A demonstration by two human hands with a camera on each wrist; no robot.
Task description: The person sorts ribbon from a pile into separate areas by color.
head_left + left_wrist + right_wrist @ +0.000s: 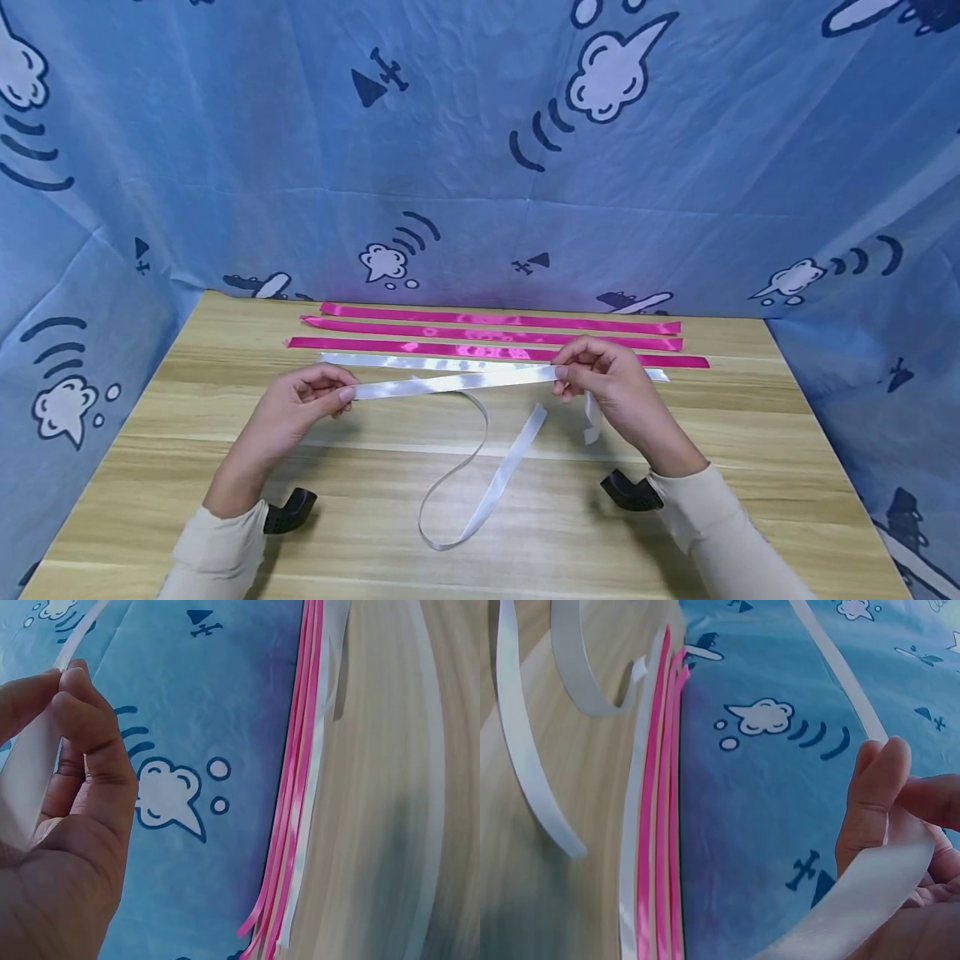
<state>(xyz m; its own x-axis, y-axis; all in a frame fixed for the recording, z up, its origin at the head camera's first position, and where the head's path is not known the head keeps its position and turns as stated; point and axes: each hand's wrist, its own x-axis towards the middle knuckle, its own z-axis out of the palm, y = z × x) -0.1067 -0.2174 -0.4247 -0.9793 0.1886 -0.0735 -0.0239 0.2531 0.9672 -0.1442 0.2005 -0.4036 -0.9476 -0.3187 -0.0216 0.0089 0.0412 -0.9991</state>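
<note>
Your left hand (302, 404) and right hand (613, 390) each pinch the white ribbon (457, 383), held nearly straight above the table (360, 517), near a flat white strip (390, 362); three pink strips (491, 335) lie farther off. A loose length (504, 479) curls on the near side; can't tell whether it joins yours. Step looks like straightening. Next move probably calls for lowering the ribbon level, kept taut.

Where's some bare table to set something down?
The table is bare between the left hand and the left edge, and between the right hand and the right edge. It's crowded at the far side, with pink ribbons, and mid-table, where white ribbon loops.
</note>
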